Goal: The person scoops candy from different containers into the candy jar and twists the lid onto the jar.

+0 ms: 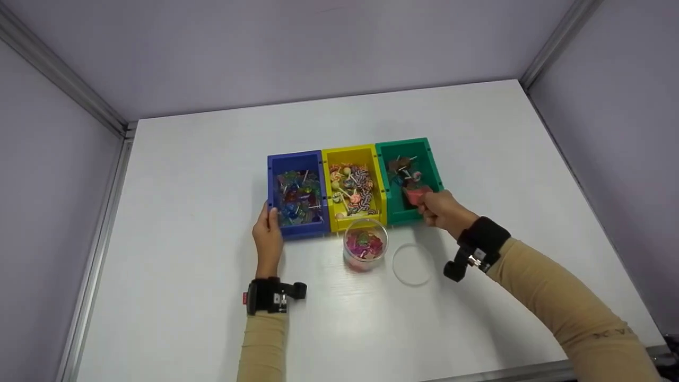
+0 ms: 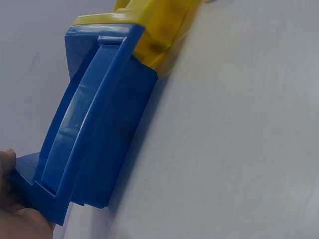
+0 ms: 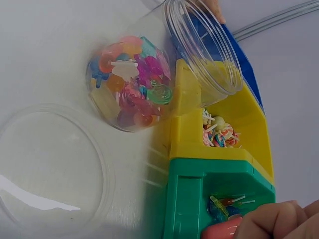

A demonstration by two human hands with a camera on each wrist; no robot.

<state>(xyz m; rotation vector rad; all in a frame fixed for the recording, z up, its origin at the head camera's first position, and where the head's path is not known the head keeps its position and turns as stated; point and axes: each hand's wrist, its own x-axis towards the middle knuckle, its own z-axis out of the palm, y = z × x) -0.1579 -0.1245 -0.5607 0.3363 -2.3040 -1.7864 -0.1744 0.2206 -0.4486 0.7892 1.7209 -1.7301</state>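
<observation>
Head view alone shows both hands: right hand [image 1: 444, 210] pinches a pink candy [image 1: 415, 195] over the green bin [image 1: 406, 214]; left hand [image 1: 268, 233], fingers straight, touches the blue bin [image 1: 297, 230].

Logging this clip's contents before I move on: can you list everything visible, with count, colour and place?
Blue bin: one, left of the row, holds candy.
Yellow bin: one, middle, holds lollipops.
Green bin: one, right, holds lollipops.
Jar: one, clear, open, in front of the yellow bin, holds candy.
Lid: one, clear, flat on table right of the jar.
Red candy: one, over the green bin.
Table: one, white.
Left hand: rests against the blue bin.
Right hand: pinches the red candy.
</observation>
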